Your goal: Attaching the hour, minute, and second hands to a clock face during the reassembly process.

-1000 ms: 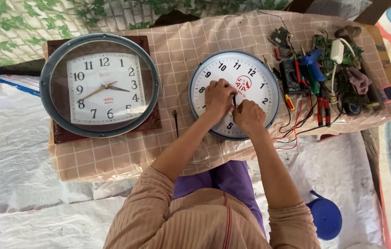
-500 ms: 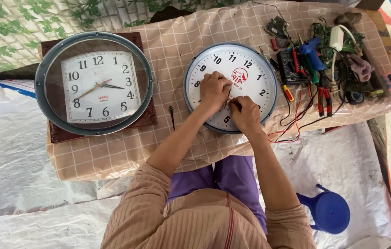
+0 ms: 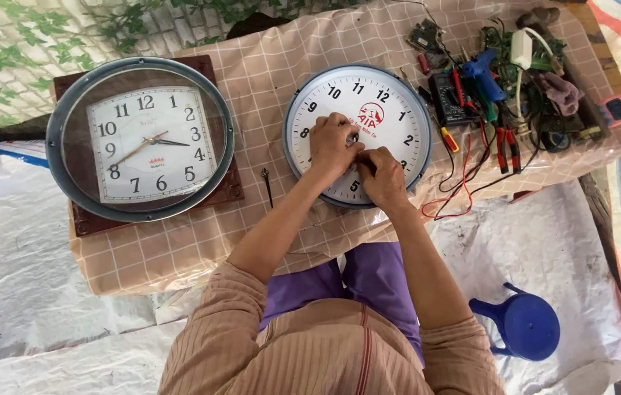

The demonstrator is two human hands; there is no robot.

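Observation:
A round white clock [image 3: 391,110] with a grey rim lies flat on the checked tablecloth [image 3: 266,73]. Both of my hands rest on its face. My left hand [image 3: 331,143] has its fingertips pinched together at the dial's centre, on a small part that the fingers hide. My right hand [image 3: 383,177] meets it from below, its fingers closed on the same spot. No clock hands show on this dial. A thin black clock hand [image 3: 267,186] lies loose on the cloth, to the left of the clock.
A second clock [image 3: 140,139], square dial under round glass on a brown base, lies at the left. Tools crowd the table's right end: a blue glue gun [image 3: 482,72], a multimeter [image 3: 444,99], red-handled pliers [image 3: 504,143], red wires [image 3: 457,199]. A blue stool [image 3: 526,325] stands on the floor.
The view has drifted a little, so the table sits slightly differently in frame. Both hands stay pinched at the white clock's centre with only small finger movements.

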